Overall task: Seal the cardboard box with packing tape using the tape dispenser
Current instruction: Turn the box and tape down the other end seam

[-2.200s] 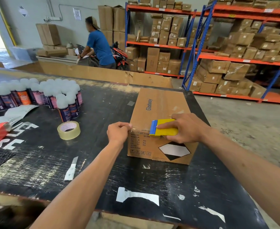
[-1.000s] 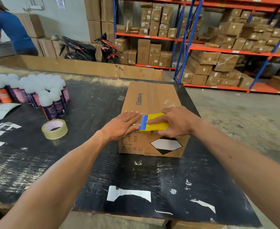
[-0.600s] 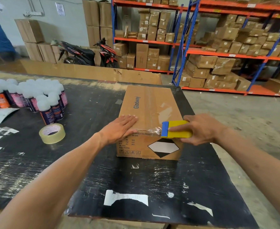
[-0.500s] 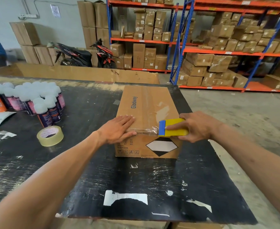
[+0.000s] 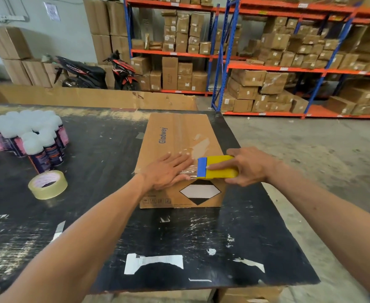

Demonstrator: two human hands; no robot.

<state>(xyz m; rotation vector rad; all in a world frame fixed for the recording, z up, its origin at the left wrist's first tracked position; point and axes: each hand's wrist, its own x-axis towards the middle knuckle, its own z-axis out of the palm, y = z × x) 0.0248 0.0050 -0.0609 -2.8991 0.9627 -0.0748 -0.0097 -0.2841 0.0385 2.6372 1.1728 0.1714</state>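
A brown cardboard box (image 5: 175,136) printed "Glodway" lies on the black table (image 5: 105,215), its flaps down and clear tape along the top seam. My left hand (image 5: 168,170) presses flat, fingers spread, on the near left of the box top. My right hand (image 5: 248,166) grips a yellow tape dispenser (image 5: 218,170) with a blue front edge at the box's near right corner. A short stretch of clear tape runs from the dispenser's blue edge to under my left fingers.
A loose roll of clear tape (image 5: 48,184) lies on the table to the left. Several white-capped spray cans (image 5: 26,134) stand at the far left. Paper scraps stick to the table. Shelving with cartons (image 5: 267,62) and a motorbike (image 5: 96,73) stand behind.
My left hand opened from a fist and laid flat on the box top. My right hand pulled the dispenser rightward along the near edge, drawing out tape. The camera turned slightly right.
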